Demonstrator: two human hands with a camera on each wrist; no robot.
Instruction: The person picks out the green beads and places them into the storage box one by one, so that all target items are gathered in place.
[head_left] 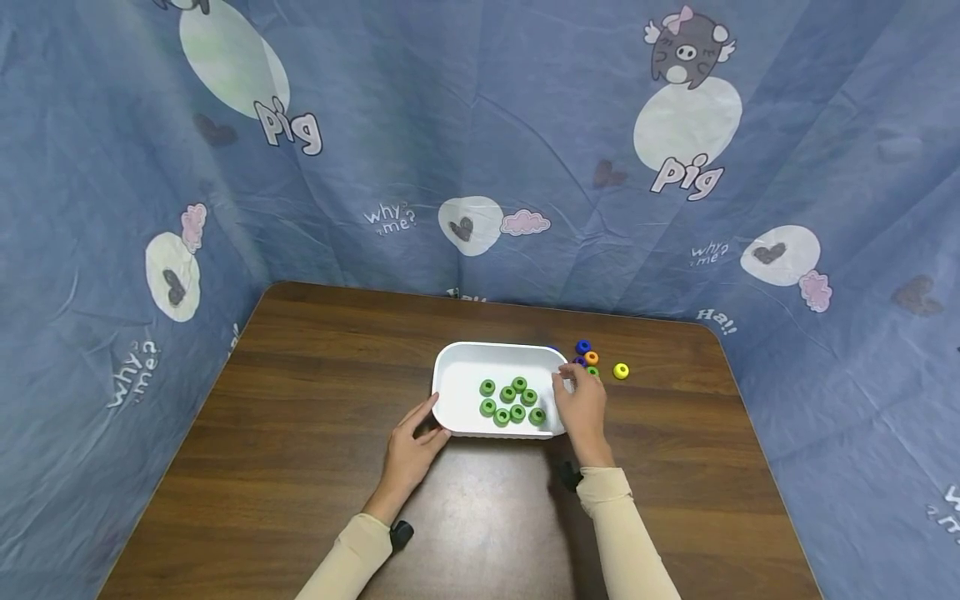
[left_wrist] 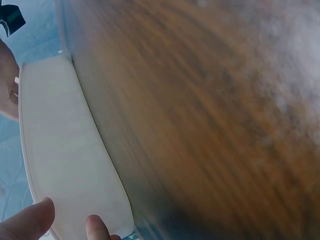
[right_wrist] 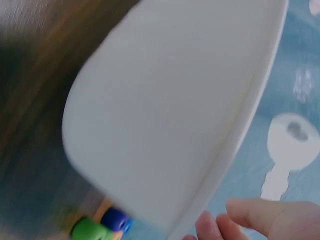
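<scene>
A white plastic tray (head_left: 498,354) stands on the table, with several green ring-shaped beads (head_left: 507,394) lying on its floor. My left hand (head_left: 408,450) is at its near left corner, thumb and fingers spread against the outside. In the left wrist view, the fingertips (left_wrist: 97,229) touch the tray's outer wall (left_wrist: 70,135). Over the tray's right end is my right hand (head_left: 583,412), fingers bent beside the rim. In the right wrist view, its thumb (right_wrist: 245,210) stands apart from the fingertips, and no bead shows between them.
Beyond the right hand lie loose beads: blue (head_left: 583,346), orange (head_left: 592,358), green (head_left: 593,372) and yellow (head_left: 621,371). The right hand partly hides this group. The wooden table (head_left: 322,375) ends at a blue printed curtain (head_left: 480,150) behind and at both sides.
</scene>
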